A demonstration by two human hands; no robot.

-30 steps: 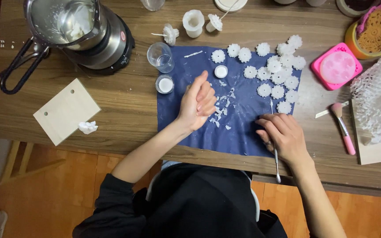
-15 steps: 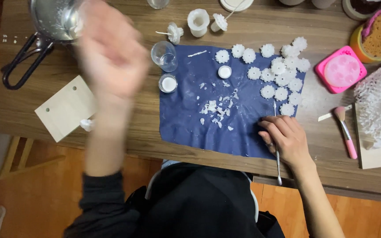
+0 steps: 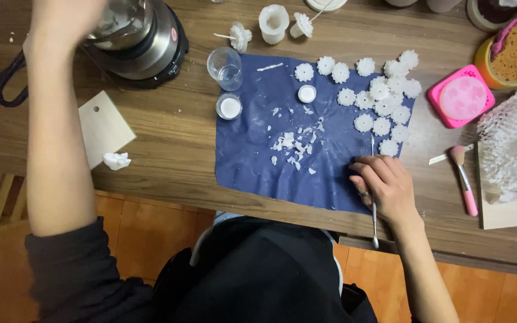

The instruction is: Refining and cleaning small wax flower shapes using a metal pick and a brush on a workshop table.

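My right hand (image 3: 387, 186) rests on the lower right of a dark blue cloth (image 3: 252, 161) and grips a thin metal tool (image 3: 374, 224) that runs under the palm. A small heap of white wax scraps (image 3: 294, 145) lies on the cloth to the hand's left. Several white flower-shaped wax pieces (image 3: 381, 101) are grouped at the cloth's upper right. My left hand (image 3: 61, 18) is raised at the frame's top left, over a steel melting pot (image 3: 136, 36); its fingers are blurred and partly cut off by the frame edge.
On the wooden table (image 3: 175, 149): a glass cup (image 3: 225, 67), a small jar of white wax (image 3: 229, 107), a round wax disc (image 3: 307, 94), a white mould (image 3: 273, 23), a pink mould (image 3: 461, 97), a pink brush (image 3: 465, 179), white foam netting (image 3: 513, 143), a wooden tag (image 3: 104, 127).
My left hand left the cloth, swept up and to the left, and now hovers over the steel pot. The scrap heap on the cloth looks smaller. The right hand has stayed put.
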